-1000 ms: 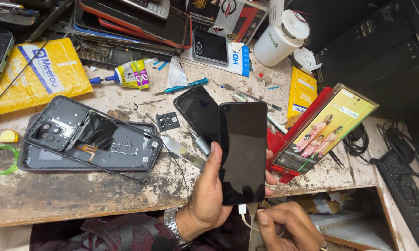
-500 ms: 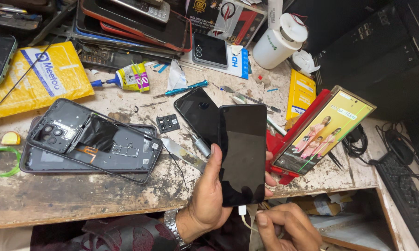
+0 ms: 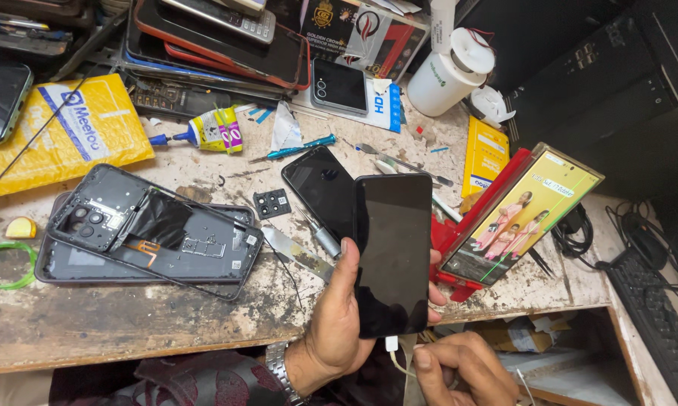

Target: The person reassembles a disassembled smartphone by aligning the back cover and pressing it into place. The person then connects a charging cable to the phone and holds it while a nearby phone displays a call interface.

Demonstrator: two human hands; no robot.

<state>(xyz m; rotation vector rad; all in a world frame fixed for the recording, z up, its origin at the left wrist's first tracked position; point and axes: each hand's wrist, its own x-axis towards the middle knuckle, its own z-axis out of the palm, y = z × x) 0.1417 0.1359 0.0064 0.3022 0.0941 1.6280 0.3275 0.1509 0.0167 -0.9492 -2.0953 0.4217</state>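
My left hand (image 3: 339, 331) grips a black phone (image 3: 393, 252) upright by its long edges, thumb on the near side, fingertips just showing on the far side, dark screen toward me. It hangs over the front edge of the bench (image 3: 128, 319), in front of a second dark phone (image 3: 322, 188) lying flat. My right hand (image 3: 459, 368) is pinched shut on a white cable (image 3: 395, 357), whose plug is seated in the phone's bottom port.

Against the earlier frames, very little has moved — the phone is at the same tilt, the plug was already in, and the screen is as black as before. I judge that the handset is giving no sign of charge or boot so far, though a second is a short wait.

The opened phone body (image 3: 151, 233) lies toward the left end of the bench, its black inner frame askew on top, unmoved. Right of my hands a lit phone (image 3: 523, 218) leans on a red stand (image 3: 459, 233) — its picture is unchanged too.
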